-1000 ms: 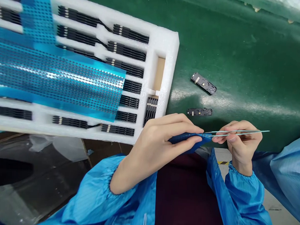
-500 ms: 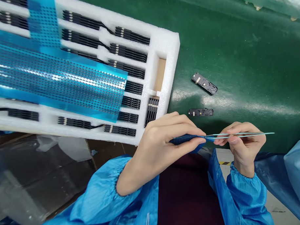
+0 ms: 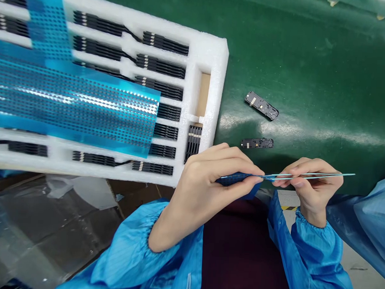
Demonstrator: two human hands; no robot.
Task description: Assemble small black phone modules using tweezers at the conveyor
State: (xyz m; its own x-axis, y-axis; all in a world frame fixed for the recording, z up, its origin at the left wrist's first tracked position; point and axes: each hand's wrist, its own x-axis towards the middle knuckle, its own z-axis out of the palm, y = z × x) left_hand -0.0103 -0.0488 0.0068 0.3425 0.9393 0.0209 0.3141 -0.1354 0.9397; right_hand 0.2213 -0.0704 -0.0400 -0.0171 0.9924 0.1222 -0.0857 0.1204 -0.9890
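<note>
My left hand (image 3: 216,175) pinches a blue film sheet (image 3: 237,178) between thumb and fingers, just above my lap. From the right, my right hand (image 3: 314,178) grips thin light-blue tweezers (image 3: 346,174), their joined end pointing right. The tips meet the film's edge close to my left fingertips; whether they hold a small piece there is too fine to tell. Beyond my hands, two black electronic modules lie apart on the green table: a slanted module (image 3: 261,106) and a nearer, level module (image 3: 257,143).
At left stands a white foam tray (image 3: 211,48) with rows of black modules (image 3: 166,43) in its slots. Another blue sheet with rows of small dark pieces (image 3: 86,103) lies across it. The green mat (image 3: 308,72) covers the table. Clear plastic wrap (image 3: 44,223) is at lower left.
The tweezers' arms have come closer together in my right hand. My left hand keeps its pinch on the film. The tray appears slightly farther left as the view shifts.
</note>
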